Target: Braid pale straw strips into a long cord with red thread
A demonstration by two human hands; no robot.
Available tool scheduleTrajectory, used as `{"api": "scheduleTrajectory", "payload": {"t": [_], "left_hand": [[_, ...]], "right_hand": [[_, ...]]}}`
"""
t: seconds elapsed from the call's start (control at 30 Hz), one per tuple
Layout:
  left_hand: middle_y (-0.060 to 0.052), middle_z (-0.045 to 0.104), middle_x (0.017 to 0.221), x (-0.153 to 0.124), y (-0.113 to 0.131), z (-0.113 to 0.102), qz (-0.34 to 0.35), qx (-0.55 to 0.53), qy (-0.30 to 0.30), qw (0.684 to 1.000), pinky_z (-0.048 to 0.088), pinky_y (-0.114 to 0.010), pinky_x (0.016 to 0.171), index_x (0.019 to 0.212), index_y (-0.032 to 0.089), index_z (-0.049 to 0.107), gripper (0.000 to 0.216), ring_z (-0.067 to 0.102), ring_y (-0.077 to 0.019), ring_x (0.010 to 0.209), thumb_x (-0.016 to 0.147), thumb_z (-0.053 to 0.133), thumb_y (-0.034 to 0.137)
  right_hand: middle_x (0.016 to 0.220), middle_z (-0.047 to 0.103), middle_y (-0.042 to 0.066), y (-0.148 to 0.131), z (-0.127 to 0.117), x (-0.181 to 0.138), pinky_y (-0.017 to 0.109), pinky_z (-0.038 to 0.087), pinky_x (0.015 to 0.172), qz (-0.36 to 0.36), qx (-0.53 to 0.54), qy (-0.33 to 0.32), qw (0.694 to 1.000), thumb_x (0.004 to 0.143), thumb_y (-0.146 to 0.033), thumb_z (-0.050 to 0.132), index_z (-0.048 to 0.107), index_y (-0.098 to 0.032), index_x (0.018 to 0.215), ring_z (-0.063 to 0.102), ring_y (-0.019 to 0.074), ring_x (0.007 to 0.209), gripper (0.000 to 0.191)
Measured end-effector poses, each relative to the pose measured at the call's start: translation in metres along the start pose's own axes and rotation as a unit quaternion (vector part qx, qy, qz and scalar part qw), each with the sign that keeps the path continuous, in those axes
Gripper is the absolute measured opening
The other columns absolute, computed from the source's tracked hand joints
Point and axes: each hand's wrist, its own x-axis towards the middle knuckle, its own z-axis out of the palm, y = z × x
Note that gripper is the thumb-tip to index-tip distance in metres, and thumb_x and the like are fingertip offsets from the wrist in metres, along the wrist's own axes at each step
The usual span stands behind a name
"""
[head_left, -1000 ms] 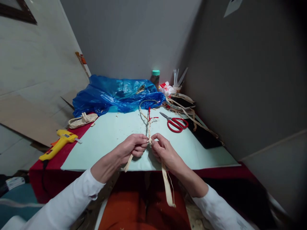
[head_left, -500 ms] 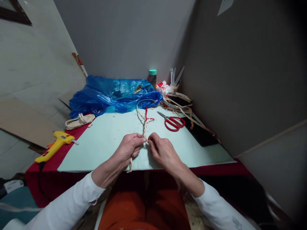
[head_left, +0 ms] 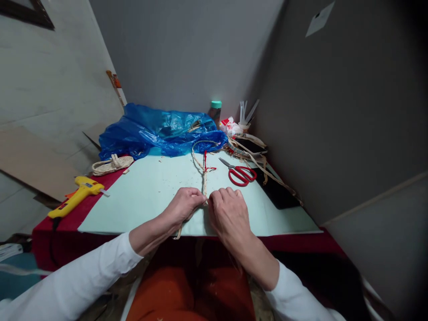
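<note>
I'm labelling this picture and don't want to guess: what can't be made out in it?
All in the head view:
- Near end of the braid: hidden by the fingers of the left hand and right hand.
- Right palm, and anything in it: hidden by the back of that hand.
- Base of the jar: hidden behind the blue bag.
- Any writing on the card: too small.
- Rest of the frame: cut off by the picture's edge.

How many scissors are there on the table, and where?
1: the red-handled scissors lie mostly on the pale sheet, beyond the right hand. Others could be hidden under the blue plastic.
</note>
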Motion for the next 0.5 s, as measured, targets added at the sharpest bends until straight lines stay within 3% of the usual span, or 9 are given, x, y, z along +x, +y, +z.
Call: {"api": "scheduleTrajectory", "payload": {"t": [0.27, 0.5], "left_hand": [[0.01, 0.029, 0.037, -0.001, -0.002, -0.003, -0.01, -0.075, 0.003, 0.997, 0.01, -0.019, 0.035, 0.059, 0.018, 0.048, 0.017, 0.018, -0.0028, 0.032, 0.069, 0.062, 0.021], [0.012, 0.025, 0.039, 0.001, 0.001, -0.008, -0.037, -0.122, -0.04, 0.991, 0.007, -0.017, 0.035, 0.059, 0.018, 0.045, 0.025, 0.014, -0.0011, 0.034, 0.07, 0.066, 0.024]], "right_hand": [[0.07, 0.057, 0.004, -0.029, 0.006, -0.007, 0.031, 0.029, 0.055, 0.018, 0.031, 0.065, 0.997, 0.078, -0.003, 0.053, 0.051, -0.019, 0.077, 0.051, 0.0192, 0.065, 0.016], [0.065, 0.055, 0.003, -0.037, 0.014, -0.01, 0.031, 0.03, 0.055, 0.046, 0.041, 0.13, 0.99, 0.089, -0.009, 0.047, 0.051, -0.019, 0.073, 0.051, 0.0174, 0.062, 0.02]]}}
